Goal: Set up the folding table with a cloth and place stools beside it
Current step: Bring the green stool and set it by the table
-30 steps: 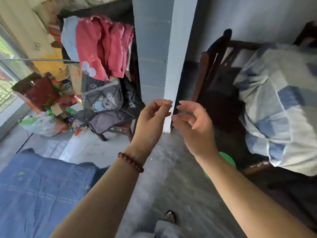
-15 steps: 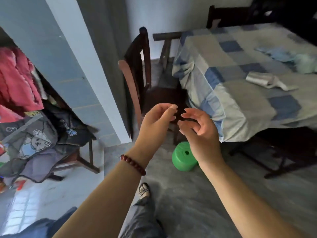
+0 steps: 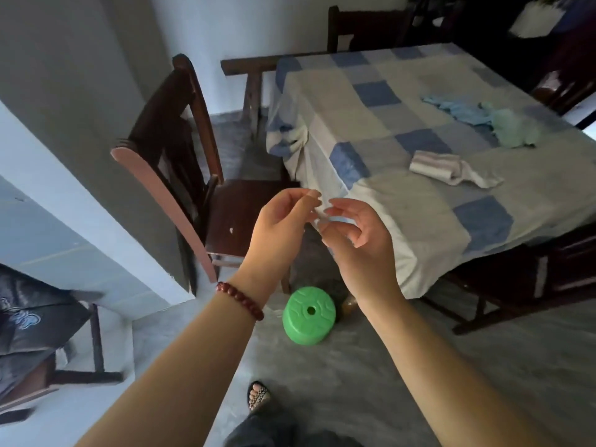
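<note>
A table draped in a blue-and-cream checked cloth fills the right of the view. A small round green plastic stool stands on the floor at the table's near corner. My left hand, with a red bead bracelet at the wrist, and my right hand are raised side by side in the air above the stool, in front of the cloth's hanging corner. Their fingers are loosely curled, fingertips nearly meeting, and I see nothing held in either.
A dark wooden chair stands left of the table, by a grey wall corner. A white folded rag and blue and green cloths lie on the table. Another chair is behind. My sandalled foot is below.
My view has swung right, from the clothes pile and pillar to the covered table, and moved closer to it. The green stool came into full view. Both hands kept their raised pose.
</note>
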### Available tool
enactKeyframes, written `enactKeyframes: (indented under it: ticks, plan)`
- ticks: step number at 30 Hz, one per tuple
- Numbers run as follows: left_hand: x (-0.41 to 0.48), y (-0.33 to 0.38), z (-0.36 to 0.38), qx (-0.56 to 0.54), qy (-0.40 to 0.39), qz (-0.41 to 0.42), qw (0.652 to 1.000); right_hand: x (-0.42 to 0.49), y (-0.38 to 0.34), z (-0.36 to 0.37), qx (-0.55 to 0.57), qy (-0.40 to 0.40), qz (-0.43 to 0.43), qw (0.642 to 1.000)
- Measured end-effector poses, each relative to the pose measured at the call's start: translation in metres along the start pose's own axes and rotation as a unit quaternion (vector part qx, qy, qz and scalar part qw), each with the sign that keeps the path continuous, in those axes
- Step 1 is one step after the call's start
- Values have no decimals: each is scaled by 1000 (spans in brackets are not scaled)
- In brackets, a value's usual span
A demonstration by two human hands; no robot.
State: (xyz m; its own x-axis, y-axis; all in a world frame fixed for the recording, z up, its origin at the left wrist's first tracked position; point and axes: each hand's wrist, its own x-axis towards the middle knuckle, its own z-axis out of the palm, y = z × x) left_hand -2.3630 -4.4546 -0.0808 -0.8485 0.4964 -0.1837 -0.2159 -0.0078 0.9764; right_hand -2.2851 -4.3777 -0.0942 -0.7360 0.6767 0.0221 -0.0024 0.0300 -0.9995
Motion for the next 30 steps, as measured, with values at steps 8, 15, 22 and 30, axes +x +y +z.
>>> enactKeyframes:
  ticks: [8, 15, 22, 30]
  plan:
    - [44, -9, 23, -12, 2, -9, 1000, 49, 14, -8, 11, -6, 14, 1000]
    - [67, -27, 39, -34, 92, 0, 995, 92, 38, -21, 6, -63, 39, 997]
    - [72, -65, 54, -37, 206, 33, 977, 116, 73, -40, -11, -186, 52, 981]
    - [79, -154, 42, -64, 265, -44, 961, 114, 168, -42, -31, -203, 111, 972]
